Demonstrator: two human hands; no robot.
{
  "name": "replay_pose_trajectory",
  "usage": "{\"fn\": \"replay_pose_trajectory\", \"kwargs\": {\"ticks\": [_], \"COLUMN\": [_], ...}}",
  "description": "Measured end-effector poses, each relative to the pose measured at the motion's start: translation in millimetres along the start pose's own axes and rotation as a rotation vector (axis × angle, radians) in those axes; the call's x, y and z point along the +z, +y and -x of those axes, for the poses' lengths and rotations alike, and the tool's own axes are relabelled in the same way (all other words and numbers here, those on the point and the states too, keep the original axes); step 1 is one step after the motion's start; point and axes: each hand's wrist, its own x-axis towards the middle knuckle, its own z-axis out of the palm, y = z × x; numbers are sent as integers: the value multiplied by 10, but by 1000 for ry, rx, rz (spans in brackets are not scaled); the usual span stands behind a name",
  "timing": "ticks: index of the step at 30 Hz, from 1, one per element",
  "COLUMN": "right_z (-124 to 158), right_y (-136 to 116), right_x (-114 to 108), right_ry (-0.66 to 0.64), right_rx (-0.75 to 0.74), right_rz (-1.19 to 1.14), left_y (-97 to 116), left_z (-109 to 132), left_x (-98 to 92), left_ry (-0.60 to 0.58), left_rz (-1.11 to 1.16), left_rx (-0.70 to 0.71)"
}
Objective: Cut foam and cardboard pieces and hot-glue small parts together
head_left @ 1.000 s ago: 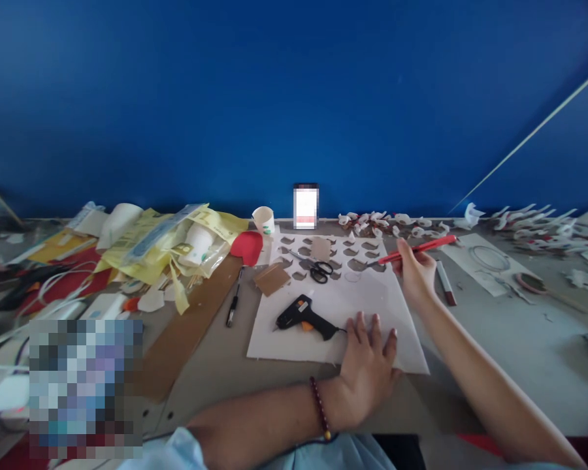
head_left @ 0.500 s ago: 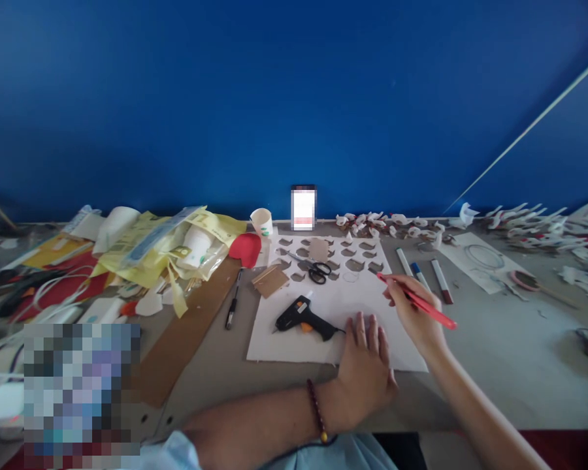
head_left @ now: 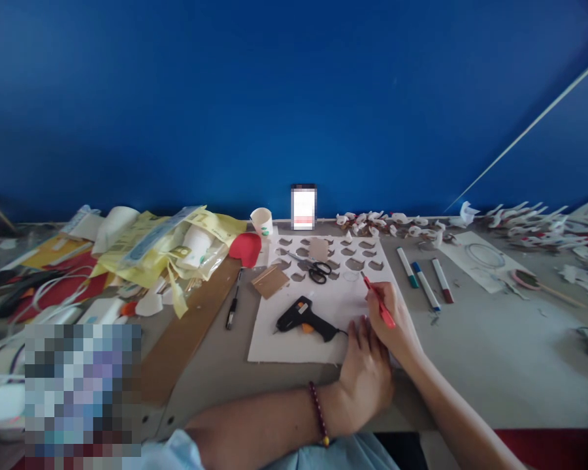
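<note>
A white board [head_left: 284,343] lies on the table, its far half full of curved cut-out holes. My right hand [head_left: 391,320] grips a slim red craft knife [head_left: 379,303], its tip at the board near a faint drawn outline [head_left: 351,276]. My left hand [head_left: 365,372] lies flat on the board's near edge, fingers stretched out and holding nothing. Just left of those fingers rests a black glue gun [head_left: 306,318]. Black-handled scissors [head_left: 318,271] and a small brown cardboard piece [head_left: 270,281] also lie on the board.
Three markers, one a blue-capped marker [head_left: 425,286], lie right of the board. A black pen [head_left: 233,307] and a paper cup [head_left: 261,222] are at left. White cut pieces [head_left: 372,224] line the wall. Yellow packaging [head_left: 142,248] heaps up at far left.
My right hand has moved left and nearer, bringing the craft knife's tip down by the drawn outline; the knife now points more steeply away. My left hand has barely shifted.
</note>
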Motion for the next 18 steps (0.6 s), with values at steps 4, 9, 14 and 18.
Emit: {"fn": "replay_pose_trajectory", "kwargs": {"ticks": [4,9,14,18], "right_z": [1,3,8,12], "right_y": [-14,-28,-26,-32], "right_x": [12,23,19,20], "right_ry": [-22,-32,-37,-45], "right_rx": [13,27,22,25], "right_rz": [-4,4,-4,12], "left_y": [-10,-17,-14,-14], "left_z": [4,4,7,3], "left_x": [-15,-17,-26,-30], "left_ry": [-20,-20,-40,-45], "left_rz": [-4,-15,-20,-9], "left_rx": [21,27,37,30]}}
